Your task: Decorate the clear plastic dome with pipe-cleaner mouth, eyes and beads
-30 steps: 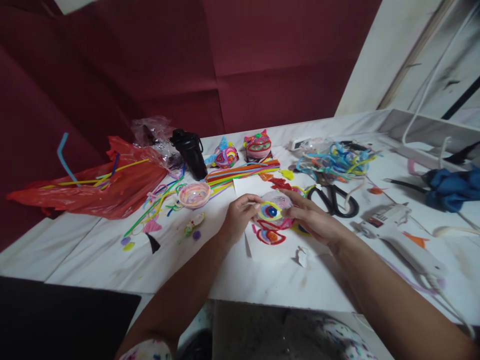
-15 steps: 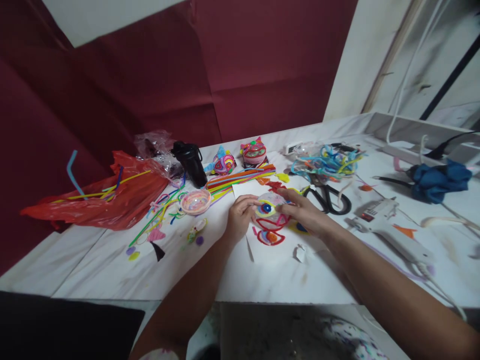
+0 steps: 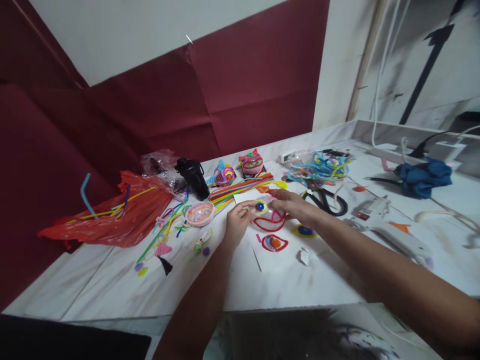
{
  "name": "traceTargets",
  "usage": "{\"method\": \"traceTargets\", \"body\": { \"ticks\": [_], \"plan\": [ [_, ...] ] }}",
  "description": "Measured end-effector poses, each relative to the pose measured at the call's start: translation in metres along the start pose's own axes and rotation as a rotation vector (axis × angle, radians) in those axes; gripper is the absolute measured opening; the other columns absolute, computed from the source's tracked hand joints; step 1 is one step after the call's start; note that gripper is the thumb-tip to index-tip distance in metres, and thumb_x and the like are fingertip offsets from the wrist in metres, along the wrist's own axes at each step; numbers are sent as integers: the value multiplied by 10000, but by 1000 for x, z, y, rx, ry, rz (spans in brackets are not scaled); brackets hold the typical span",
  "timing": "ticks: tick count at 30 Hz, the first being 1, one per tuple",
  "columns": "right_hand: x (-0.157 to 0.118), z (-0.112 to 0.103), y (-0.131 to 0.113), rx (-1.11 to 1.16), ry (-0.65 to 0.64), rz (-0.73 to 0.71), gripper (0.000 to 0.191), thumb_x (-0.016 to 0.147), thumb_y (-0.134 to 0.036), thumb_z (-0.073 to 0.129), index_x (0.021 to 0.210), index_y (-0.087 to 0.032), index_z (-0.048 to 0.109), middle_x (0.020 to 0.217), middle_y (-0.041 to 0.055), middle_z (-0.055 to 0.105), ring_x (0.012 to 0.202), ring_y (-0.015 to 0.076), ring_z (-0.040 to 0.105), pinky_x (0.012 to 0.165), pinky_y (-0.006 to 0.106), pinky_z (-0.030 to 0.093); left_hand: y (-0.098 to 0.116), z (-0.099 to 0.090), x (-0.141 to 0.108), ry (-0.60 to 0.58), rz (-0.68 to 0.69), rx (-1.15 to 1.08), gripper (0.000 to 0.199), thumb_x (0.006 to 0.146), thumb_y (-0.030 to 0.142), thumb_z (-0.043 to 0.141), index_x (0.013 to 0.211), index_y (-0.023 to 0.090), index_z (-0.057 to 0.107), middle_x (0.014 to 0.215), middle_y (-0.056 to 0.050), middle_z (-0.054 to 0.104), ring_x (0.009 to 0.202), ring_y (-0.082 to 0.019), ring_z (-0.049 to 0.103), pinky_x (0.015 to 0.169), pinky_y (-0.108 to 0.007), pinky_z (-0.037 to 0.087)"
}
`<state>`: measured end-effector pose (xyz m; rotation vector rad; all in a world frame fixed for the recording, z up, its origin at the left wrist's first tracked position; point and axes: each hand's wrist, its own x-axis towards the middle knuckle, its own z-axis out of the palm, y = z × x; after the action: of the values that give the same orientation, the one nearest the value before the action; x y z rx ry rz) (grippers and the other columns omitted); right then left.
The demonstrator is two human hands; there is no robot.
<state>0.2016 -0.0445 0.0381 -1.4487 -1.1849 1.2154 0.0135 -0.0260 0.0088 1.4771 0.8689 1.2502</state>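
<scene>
A rounded clear piece with a red outline (image 3: 269,221) rests on white paper (image 3: 262,255). My left hand (image 3: 239,221) pinches the left end of a yellow-rimmed eye shape with a blue centre (image 3: 260,206), at the piece's upper left. My right hand (image 3: 294,206) is curved over the upper right side of the rounded piece, its fingertips against it. Just below lies a red-rimmed eye shape with an orange centre (image 3: 275,243). A second yellow and blue eye shape (image 3: 305,230) lies under my right forearm.
Behind are pipe cleaners (image 3: 240,187), two decorated figures (image 3: 252,164) and a black bottle (image 3: 193,177). Left are a pink bowl (image 3: 200,214) and a red plastic bag (image 3: 123,220). On the right lie black-handled scissors (image 3: 332,202), a glue gun (image 3: 393,232) and a blue cloth item (image 3: 425,179).
The camera view has shifted. The yellow-rimmed eye shape has moved slightly toward the left on the rounded piece, with my left hand at its end.
</scene>
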Motion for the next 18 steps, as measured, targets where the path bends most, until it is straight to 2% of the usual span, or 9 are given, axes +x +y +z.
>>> {"method": "traceTargets", "body": {
  "ticks": [4,10,14,18],
  "plan": [
    [4,3,-3,-11,1,21,644,592,-423,708,1195,-239,575,879,51,632,847,249,576,707,374,468,4,-3,0,2,-17,18,297,695,354,778,919,174,702,733,-6,654,563,-90,478,570,-229,379],
    [10,7,-4,-30,-21,15,644,615,-452,686,1206,-231,555,986,82,632,913,271,574,687,373,464,3,-6,0,1,7,21,314,706,334,781,956,169,685,646,26,591,579,-89,476,582,-218,365],
    [12,9,-5,-49,-52,-6,704,639,-477,647,1270,-197,510,1097,120,619,968,283,578,652,350,462,0,-7,1,22,45,8,304,734,288,755,996,182,645,903,-36,678,770,-129,614,703,-231,463],
    [14,10,-2,-59,-43,11,746,630,-469,622,1309,-194,486,1237,133,578,1033,284,576,659,336,472,-4,-7,2,45,76,51,384,730,270,740,1086,191,619,1119,-85,670,986,-196,649,830,-294,519]
  ]
}}
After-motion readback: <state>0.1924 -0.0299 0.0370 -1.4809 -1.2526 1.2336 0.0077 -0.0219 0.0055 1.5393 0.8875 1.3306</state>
